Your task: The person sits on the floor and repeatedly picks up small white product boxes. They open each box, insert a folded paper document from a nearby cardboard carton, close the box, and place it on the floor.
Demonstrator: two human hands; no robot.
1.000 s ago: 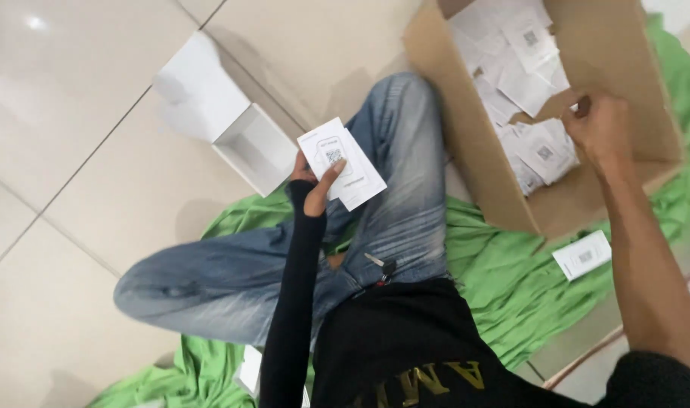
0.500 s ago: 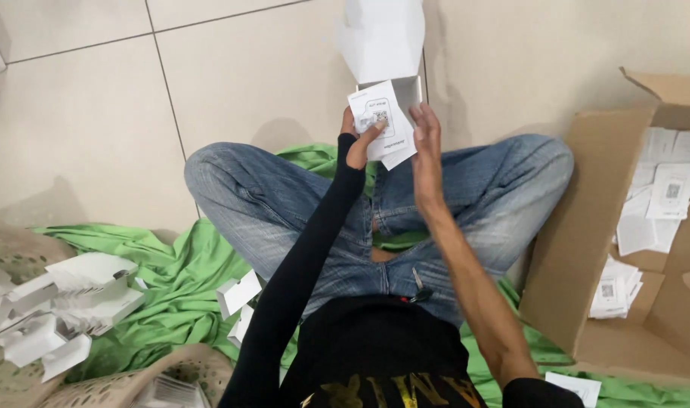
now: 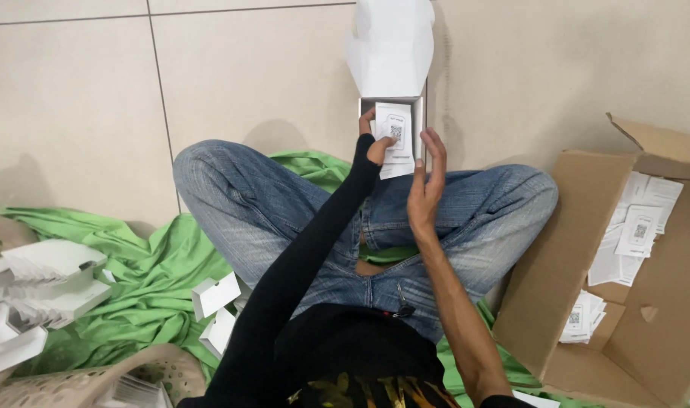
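I sit cross-legged on a tiled floor in blue jeans. My left hand, in a black sleeve, holds a small white printed card over an open white box that lies on the floor in front of my legs, its lid flap folded back. My right hand is beside the card and the box's right side, fingers spread and upright, touching or nearly touching the card's edge.
An open brown cardboard carton with several printed white cards stands at the right. A green cloth lies under me. Folded white boxes pile at the left, small white boxes near my knee, a woven basket at bottom left.
My right hand left the cardboard carton and came to the card. The view swung, and the card went from above my knee down into the white box's opening.
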